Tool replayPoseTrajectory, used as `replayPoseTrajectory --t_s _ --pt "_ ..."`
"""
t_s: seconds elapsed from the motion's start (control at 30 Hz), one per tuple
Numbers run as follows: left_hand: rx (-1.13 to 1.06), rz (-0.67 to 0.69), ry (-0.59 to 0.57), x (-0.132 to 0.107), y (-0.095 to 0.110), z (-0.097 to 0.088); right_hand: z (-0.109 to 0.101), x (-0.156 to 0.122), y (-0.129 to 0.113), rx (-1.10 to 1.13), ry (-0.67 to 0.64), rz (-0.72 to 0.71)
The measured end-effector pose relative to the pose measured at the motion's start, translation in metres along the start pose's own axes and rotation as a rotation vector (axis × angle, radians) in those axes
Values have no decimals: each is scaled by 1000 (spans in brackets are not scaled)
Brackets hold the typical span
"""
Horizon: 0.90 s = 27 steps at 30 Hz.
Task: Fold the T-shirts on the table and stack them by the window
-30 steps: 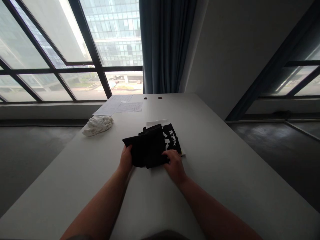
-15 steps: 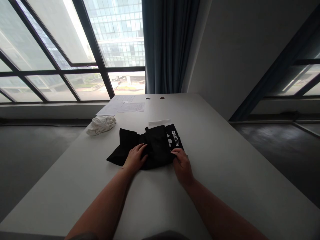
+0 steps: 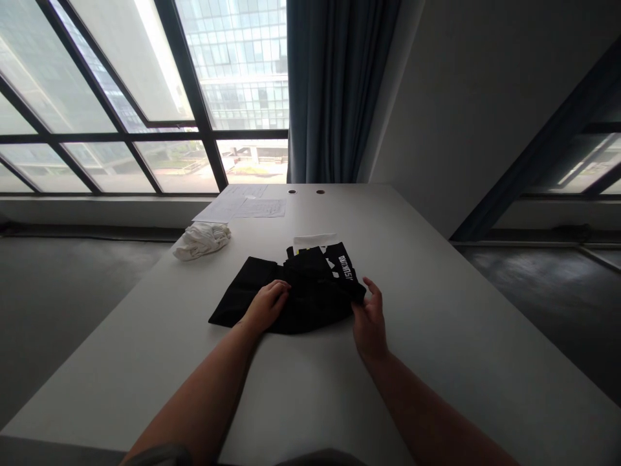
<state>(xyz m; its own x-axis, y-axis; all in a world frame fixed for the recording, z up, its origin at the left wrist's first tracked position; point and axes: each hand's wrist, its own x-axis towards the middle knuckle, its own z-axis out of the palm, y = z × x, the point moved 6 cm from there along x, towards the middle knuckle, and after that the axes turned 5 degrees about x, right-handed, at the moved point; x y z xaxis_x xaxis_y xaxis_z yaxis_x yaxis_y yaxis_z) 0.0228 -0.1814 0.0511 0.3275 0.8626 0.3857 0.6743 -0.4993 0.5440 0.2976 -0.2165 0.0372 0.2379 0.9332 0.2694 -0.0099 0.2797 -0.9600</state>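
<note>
A black garment (image 3: pixel 301 291) with white lettering lies partly folded in the middle of the white table (image 3: pixel 436 323). My left hand (image 3: pixel 266 305) rests on its left part, fingers curled and pressing the cloth down. My right hand (image 3: pixel 369 317) pinches the garment's right edge just below the lettering and lifts it slightly off the table. A white folded piece (image 3: pixel 315 240) shows from under the far side of the garment.
A crumpled white cloth (image 3: pixel 201 239) lies at the table's left edge. Printed paper sheets (image 3: pixel 247 206) and two round cable holes (image 3: pixel 306 191) are at the far end, below a window and a blue curtain (image 3: pixel 334 90).
The garment's left part was spread out to the left and my left hand came down on top of it. My right hand moved to the right edge and raised it.
</note>
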Motion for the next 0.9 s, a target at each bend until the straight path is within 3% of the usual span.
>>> replayPoseTrajectory --t_s 0.13,0.37,0.5,0.63,0.77,0.9 --pt "-75 40 -16 -1 11 6 3 0 1 -72 -56 -44" --pt "81 52 -284 -5 16 28 7 0 1 -142 -126 -119" --pt "99 108 -309 -6 19 28 6 1 -5 -205 -104 -201" --pt "-78 91 -188 -5 20 22 6 0 -9 -242 -101 -250" --pt "-259 -211 74 -7 -8 13 10 0 -10 -303 -150 -238" --pt "-387 -450 400 -13 -36 -2 28 -6 -17 -362 -362 -320"
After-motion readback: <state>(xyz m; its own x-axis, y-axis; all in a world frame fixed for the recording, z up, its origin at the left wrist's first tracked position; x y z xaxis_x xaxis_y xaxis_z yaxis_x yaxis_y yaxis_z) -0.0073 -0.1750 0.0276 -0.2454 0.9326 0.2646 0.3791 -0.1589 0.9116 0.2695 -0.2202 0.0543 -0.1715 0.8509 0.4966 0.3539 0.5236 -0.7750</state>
